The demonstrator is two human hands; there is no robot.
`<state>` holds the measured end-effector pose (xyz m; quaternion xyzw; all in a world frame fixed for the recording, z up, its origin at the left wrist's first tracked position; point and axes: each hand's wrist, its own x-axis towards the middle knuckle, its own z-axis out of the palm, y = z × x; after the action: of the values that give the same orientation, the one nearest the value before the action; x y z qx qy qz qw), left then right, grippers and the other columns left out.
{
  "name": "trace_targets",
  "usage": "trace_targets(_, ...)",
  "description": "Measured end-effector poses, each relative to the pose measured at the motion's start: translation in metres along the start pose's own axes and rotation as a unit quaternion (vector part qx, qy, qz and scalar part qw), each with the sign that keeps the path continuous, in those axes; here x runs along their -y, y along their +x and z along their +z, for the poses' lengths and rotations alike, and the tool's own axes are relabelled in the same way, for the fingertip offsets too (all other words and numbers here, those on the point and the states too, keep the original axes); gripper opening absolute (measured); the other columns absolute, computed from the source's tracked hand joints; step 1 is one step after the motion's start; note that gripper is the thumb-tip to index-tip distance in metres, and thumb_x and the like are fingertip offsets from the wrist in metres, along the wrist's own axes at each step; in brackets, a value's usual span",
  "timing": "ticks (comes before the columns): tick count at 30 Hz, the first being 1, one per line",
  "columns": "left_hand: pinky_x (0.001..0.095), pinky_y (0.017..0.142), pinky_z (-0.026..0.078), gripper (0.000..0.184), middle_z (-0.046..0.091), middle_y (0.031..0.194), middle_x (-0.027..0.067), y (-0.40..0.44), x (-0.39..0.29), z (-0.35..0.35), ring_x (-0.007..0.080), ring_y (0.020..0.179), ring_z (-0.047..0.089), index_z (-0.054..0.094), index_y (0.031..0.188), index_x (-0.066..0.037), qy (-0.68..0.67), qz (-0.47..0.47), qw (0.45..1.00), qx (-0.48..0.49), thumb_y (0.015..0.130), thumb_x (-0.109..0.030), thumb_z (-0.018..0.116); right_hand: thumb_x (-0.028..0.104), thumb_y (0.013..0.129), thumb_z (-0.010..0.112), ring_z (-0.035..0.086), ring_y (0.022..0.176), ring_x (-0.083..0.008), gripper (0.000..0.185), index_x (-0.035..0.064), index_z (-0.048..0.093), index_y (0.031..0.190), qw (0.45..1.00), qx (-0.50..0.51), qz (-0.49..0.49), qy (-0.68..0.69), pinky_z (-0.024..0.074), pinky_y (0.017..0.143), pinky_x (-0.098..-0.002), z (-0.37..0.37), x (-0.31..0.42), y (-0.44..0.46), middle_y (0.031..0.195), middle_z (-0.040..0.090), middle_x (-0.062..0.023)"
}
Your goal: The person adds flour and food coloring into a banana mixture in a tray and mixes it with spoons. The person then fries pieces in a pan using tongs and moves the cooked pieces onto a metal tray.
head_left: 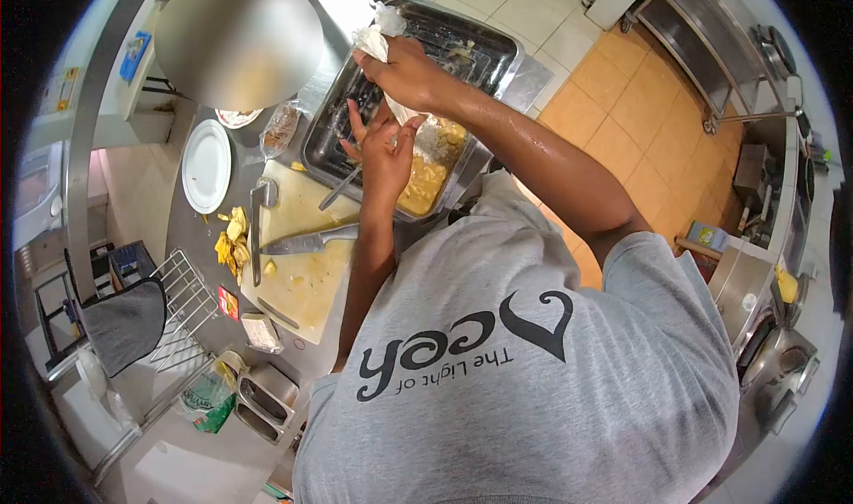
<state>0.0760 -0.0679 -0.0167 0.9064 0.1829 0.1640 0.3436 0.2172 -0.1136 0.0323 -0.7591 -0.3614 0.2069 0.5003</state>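
Note:
My right hand (407, 70) is closed around the upper end of a white plastic bag (373, 44), whose crumpled end sticks out past the fingers. The bag's lower part passes under my right wrist to my left hand (386, 153). Its thumb and a finger close on the bag there, while the other fingers are spread. Below them, white powder (434, 138) lies on a lumpy yellow mash (419, 184) in a container. A utensil handle (341, 189) sticks out beside my left wrist. Behind the hands is a large dark baking tray (484, 46).
A cutting board (306, 282) carries a kitchen knife (298, 243) and another long metal tool (256, 237). Banana peels (233, 237), a white plate (206, 166) and a wrapped block (262, 333) lie nearby. A wire rack (185, 304) stands to the left. A wheeled metal cart (711, 42) is at upper right.

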Motion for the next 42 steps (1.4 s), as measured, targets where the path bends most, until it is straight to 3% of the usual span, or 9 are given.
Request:
trace_targets(6,0.0621,0.101,-0.004,0.021,0.053,0.128,0.0011,-0.004,-0.006,-0.003,0.0289,0.138,0.012,0.069,0.099,-0.019,0.055,0.021,0.998,0.01,0.089,-0.032,0.055,0.048,0.087,0.044,0.048,0.107,-0.0473,0.053,0.0003,0.062,0.102,0.998,-0.035,-0.01,0.044,0.0366,0.092,-0.054,0.002,-0.003,0.001,0.104,0.058,-0.0291)
trace_targets(9,0.0654,0.098,-0.004,0.015,0.051,0.13,0.0014,0.002,-0.001,-0.01,0.033,0.136,0.014,0.071,0.091,-0.019,0.074,0.058,0.995,-0.016,0.087,-0.025,0.058,0.038,0.089,0.052,0.056,0.068,-0.0182,0.04,-0.001,0.059,0.086,0.994,-0.089,-0.056,0.025,0.045,0.065,-0.033,-0.001,-0.008,0.002,0.072,0.06,-0.0083)
trace_targets(16,0.0706,0.093,-0.006,0.016,0.034,0.143,0.001,0.013,0.001,-0.032,0.036,0.136,0.011,0.072,0.082,-0.018,0.121,0.113,0.986,-0.007,0.083,-0.03,0.061,0.038,0.079,0.066,0.051,0.11,-0.0246,0.068,0.015,0.037,0.136,0.982,-0.036,0.039,0.182,0.0417,0.089,-0.0369,-0.13,0.008,-0.054,0.128,0.043,-0.012)
trace_targets(17,0.0708,0.093,-0.006,0.016,0.034,0.143,0.0013,0.014,0.002,-0.033,0.0359,0.136,0.011,0.072,0.083,-0.018,0.113,0.131,0.985,-0.01,0.083,-0.03,0.062,0.06,0.059,0.075,0.048,0.113,-0.0342,0.116,-0.0001,0.018,0.14,0.99,-0.11,0.051,0.064,0.0472,0.089,-0.0409,-0.142,0.039,-0.064,0.128,0.038,-0.0236)
trace_targets(19,0.0704,0.094,-0.006,0.016,0.032,0.144,0.0018,0.014,-0.007,-0.039,0.0343,0.137,0.01,0.072,0.085,-0.018,0.145,0.111,0.983,0.032,0.083,-0.029,0.062,0.027,0.043,0.09,0.035,0.123,-0.0369,0.109,-0.0003,0.033,0.132,0.913,-0.122,-0.199,-0.335,0.028,0.102,-0.0429,-0.143,0.031,-0.065,0.13,0.038,-0.0221)
trace_targets(25,0.0668,0.098,-0.007,0.018,0.024,0.148,-0.0037,0.027,-0.022,-0.046,0.0311,0.138,0.009,0.071,0.092,-0.021,0.179,0.123,0.967,0.131,0.084,-0.033,0.059,0.032,0.077,0.066,0.057,0.101,-0.0287,0.049,0.0151,0.051,0.121,0.813,0.169,-0.229,-0.509,0.0407,0.087,-0.047,-0.113,0.006,-0.071,0.109,0.061,-0.0096)
trace_targets(34,0.0444,0.102,0.027,0.042,0.051,0.123,0.0098,-0.017,-0.04,-0.042,0.0253,0.117,0.043,0.05,0.121,-0.006,-0.164,-0.003,0.978,-0.126,0.085,-0.024,0.062,0.015,0.092,0.048,0.057,0.069,-0.0327,0.015,0.0009,0.045,0.097,0.982,0.156,0.041,-0.099,0.0454,0.062,-0.0405,-0.091,-0.011,-0.097,0.077,0.056,-0.021)
trace_targets(37,0.0316,0.092,0.039,0.045,0.055,0.111,0.0052,-0.04,-0.047,-0.007,0.0163,0.103,0.052,0.046,0.123,-0.003,-0.543,-0.206,0.813,0.032,0.093,-0.036,0.048,0.023,0.097,0.041,0.048,0.06,-0.009,0.02,0.005,0.047,0.106,0.945,0.182,0.241,0.125,0.0407,0.054,-0.0228,-0.073,-0.009,-0.113,0.077,0.052,-0.0025)
trace_targets(42,0.0247,0.078,0.046,0.064,0.052,0.121,0.0097,-0.038,-0.052,0.031,0.0153,0.096,0.054,0.039,0.128,-0.004,-0.665,-0.256,0.67,0.211,0.094,-0.056,0.024,0.026,0.097,0.04,0.034,0.055,-0.0077,0.02,0.0095,0.045,0.108,0.824,0.121,0.375,0.407,0.0311,0.05,-0.0201,-0.037,0.002,-0.132,0.067,0.038,0.0024)
